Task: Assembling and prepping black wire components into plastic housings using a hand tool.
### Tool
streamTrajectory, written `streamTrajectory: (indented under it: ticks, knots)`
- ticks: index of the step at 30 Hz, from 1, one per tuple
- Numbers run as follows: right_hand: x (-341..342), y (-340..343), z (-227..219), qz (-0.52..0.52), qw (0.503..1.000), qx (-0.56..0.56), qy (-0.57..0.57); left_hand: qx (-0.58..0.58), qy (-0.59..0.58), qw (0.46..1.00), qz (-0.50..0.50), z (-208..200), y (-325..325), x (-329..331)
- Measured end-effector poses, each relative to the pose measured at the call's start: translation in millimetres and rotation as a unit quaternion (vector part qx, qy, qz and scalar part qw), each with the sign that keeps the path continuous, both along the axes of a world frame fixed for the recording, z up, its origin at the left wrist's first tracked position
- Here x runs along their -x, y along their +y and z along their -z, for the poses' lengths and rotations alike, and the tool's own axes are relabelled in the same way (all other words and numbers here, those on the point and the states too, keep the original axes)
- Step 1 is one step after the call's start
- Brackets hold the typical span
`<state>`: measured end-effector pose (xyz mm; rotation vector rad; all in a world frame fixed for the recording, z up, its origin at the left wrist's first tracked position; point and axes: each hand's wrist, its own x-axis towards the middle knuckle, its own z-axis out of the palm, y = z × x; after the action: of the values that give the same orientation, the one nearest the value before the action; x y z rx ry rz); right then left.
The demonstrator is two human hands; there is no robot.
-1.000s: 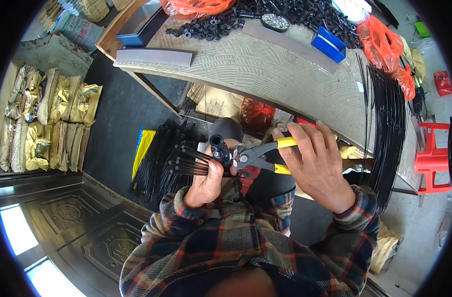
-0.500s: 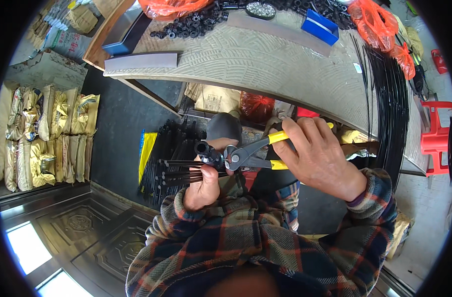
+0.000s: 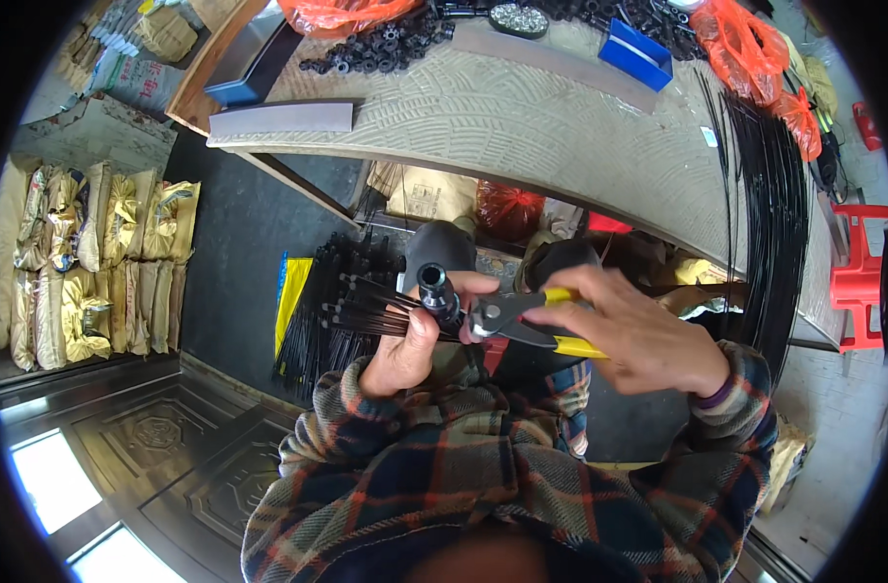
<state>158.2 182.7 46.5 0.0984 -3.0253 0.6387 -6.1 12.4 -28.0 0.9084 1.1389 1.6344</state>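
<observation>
My left hand (image 3: pixel 403 361) is closed around a black tubular fitting (image 3: pixel 438 291) and a bundle of thin black rods (image 3: pixel 371 309) fanning out to the left. The fitting's round open end faces up. In my right hand (image 3: pixel 648 335) are yellow-handled cutting pliers (image 3: pixel 507 316), with the fingers wrapped about the handles. Their jaws point left and sit right beside the fitting, near my left fingertips. What lies between the jaws is hidden. Below and left of my hands, a large bunch of similar black rods (image 3: pixel 313 330) stands by my knee.
Across the front runs a workbench (image 3: pixel 444 126) with a pile of black rings (image 3: pixel 366 53), a blue tray (image 3: pixel 636 56), red plastic bags (image 3: pixel 740 49) and long black rods (image 3: pixel 774 214) draped over its right edge. Wrapped bundles (image 3: pixel 104 262) are stacked at left. A red stool (image 3: pixel 857 277) stands at right.
The black fitting has moved right and turned so its open end faces up more. My right hand and the pliers have shifted slightly down and right, the pliers now angled differently.
</observation>
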Motion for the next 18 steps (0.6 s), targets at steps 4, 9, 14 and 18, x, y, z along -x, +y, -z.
streamTrajectory:
  ticks: [4,9,14,18]
  knots:
    - [-4.2,5.7,-10.2,-0.034,0.918,0.337,-0.206,0.014,0.026,0.999,-0.02,2.2,-7.5,-1.5]
    - [0.5,13.2,-19.3,0.001,0.852,0.425,-0.306,-0.04,0.029,0.998,0.031,6.4,-3.8,-4.3]
    - [4.9,21.8,-24.2,-0.075,0.903,0.316,-0.281,-0.032,0.107,0.994,0.012,1.9,-3.9,-5.4]
    - [11.0,18.8,-11.1,-0.078,0.913,0.3,-0.266,-0.015,0.118,0.993,0.009,1.3,-5.5,-2.7]
